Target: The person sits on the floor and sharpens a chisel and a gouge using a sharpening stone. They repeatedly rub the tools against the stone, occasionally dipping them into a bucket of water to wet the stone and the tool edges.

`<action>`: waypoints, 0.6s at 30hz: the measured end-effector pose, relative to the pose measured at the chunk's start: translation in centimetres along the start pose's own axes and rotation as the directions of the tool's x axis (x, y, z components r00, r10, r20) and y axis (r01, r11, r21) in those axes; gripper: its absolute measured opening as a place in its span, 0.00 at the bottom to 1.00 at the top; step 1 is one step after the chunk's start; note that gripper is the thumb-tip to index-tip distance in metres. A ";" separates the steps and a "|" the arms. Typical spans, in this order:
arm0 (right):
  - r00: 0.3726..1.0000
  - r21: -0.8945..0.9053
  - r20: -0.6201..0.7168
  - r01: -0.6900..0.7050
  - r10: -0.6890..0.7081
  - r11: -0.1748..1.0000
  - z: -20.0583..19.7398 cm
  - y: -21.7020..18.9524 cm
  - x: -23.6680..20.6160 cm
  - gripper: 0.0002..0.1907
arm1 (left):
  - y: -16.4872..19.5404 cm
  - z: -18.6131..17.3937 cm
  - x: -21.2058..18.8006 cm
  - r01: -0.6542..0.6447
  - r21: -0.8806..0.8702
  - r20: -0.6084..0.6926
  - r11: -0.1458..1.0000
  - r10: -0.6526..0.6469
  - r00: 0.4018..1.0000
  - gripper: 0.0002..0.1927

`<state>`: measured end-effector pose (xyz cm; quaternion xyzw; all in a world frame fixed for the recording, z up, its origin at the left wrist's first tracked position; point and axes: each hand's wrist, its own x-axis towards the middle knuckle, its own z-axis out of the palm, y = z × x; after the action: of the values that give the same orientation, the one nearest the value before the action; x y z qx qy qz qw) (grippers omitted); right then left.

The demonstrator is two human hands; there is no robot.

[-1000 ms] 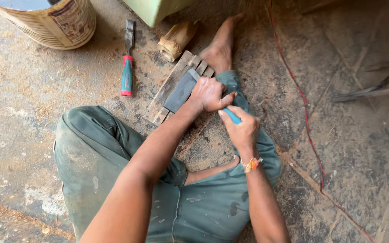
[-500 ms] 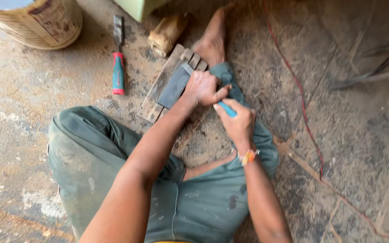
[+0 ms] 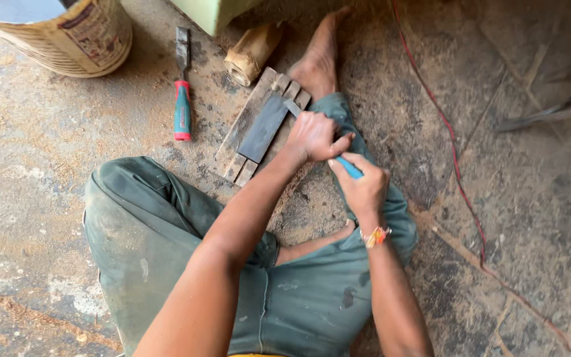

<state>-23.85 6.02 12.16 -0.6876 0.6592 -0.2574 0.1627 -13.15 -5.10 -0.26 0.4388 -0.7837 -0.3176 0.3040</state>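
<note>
Head view, both hands' grip (image 3: pixel 338 158) closed on blue-handled chisel (image 3: pixel 349 168), blade on dark stone (image 3: pixel 262 129)

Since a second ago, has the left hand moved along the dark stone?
Yes. The left hand slid back off the dark stone, toward the person, with the blue-handled chisel.

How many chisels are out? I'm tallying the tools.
2: one chisel with a teal-and-red handle lies loose on the floor; the blue-handled chisel is held in both hands. Others may be hidden.
</note>
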 end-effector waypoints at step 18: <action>0.995 -0.022 0.065 -0.079 0.081 0.997 0.6 -2.0 -3.5 0.11 | 0.5 -0.7 -4.3 -0.095 0.043 -0.153 0.995 0.101 0.983 0.33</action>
<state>-21.81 9.54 12.33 -0.6702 0.6830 -0.2215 0.1877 -11.02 -1.31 -0.29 0.4284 -0.7839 -0.2532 0.3713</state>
